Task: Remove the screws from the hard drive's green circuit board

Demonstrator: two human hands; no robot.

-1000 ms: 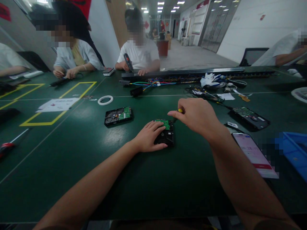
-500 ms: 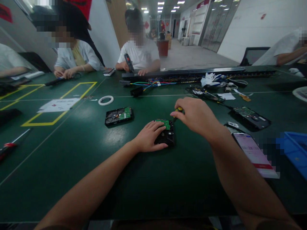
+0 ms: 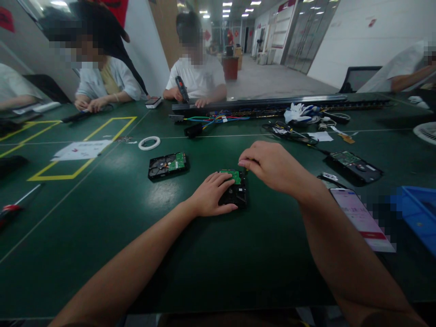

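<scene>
A black hard drive (image 3: 235, 193) with a green circuit board lies on the green table (image 3: 211, 263) in front of me. My left hand (image 3: 210, 196) rests flat on its left side, fingers spread over the board. My right hand (image 3: 272, 165) is closed around a small screwdriver whose tip points down at the drive's far right corner; the handle is hidden in my fingers. A second hard drive (image 3: 167, 165) lies further left.
A third drive (image 3: 354, 165) and a phone (image 3: 361, 219) lie to the right, next to a blue bin (image 3: 420, 213). A tape ring (image 3: 149, 142), coloured cables (image 3: 218, 120), gloves (image 3: 301, 112) and a red-handled screwdriver (image 3: 10, 210) lie about. Other people sit across the table.
My right hand has rolled over the screwdriver, so its yellow handle end no longer shows. My left hand and the drive have stayed put.
</scene>
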